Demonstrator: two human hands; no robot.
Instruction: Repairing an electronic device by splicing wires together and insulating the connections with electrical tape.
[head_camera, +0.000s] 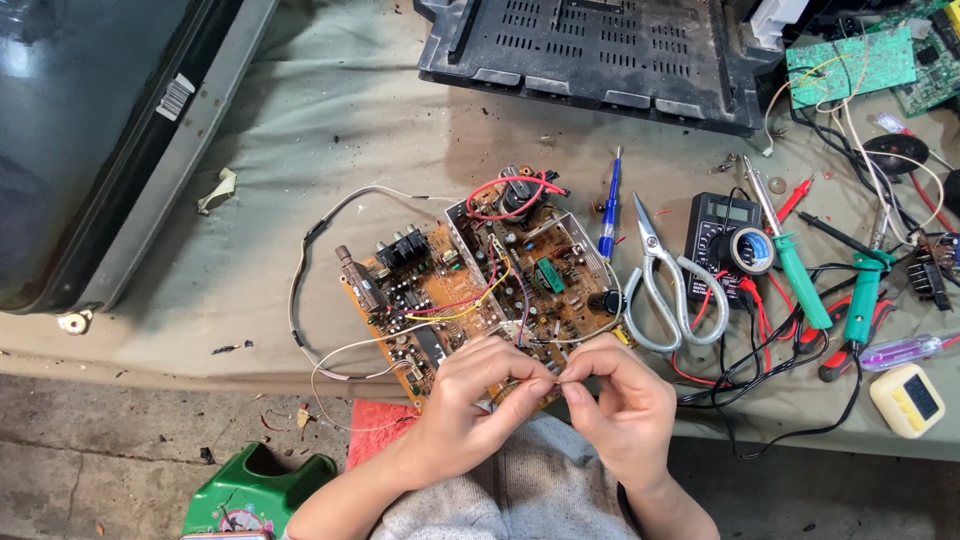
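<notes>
Together, our left hand and right hand pinch a thin pale wire between closed fingertips, just over the orange circuit board; grey-handled scissors lie at three o'clock.

White barcode label on television frame.

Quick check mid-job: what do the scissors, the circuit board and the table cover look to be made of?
Scissors: shiny bare metal blades, pale grey handles that look like plastic.
Circuit board: matte orange-brown sheet, probably resin laminate, dotted with parts and wires.
Table cover: dull grey-green cloth, judging by its soft wrinkles and stains.
</notes>
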